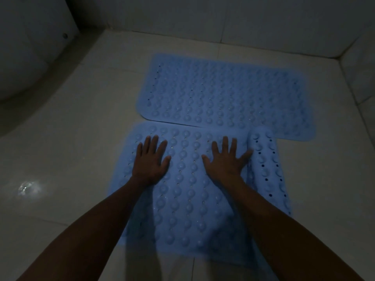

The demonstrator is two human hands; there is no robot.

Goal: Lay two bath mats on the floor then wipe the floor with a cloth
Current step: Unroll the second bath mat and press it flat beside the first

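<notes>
Two light blue bath mats with round bumps and small holes lie on the pale tiled floor (pixel 81 142). The far mat (pixel 223 94) lies flat, its long side running left to right. The near mat (pixel 186 191) lies just in front of it, and its right end (pixel 265 165) is still curled up in a roll. My left hand (pixel 151 161) presses flat on the near mat's left part with fingers spread. My right hand (pixel 225 159) presses flat beside the rolled end, its little finger touching the roll. No cloth is in view.
A white rounded fixture (pixel 30 53) stands at the far left. Tiled walls (pixel 243 17) close the corner behind and to the right of the mats. A bright wet glint (pixel 28 188) shows on the floor at the left. The room is dim.
</notes>
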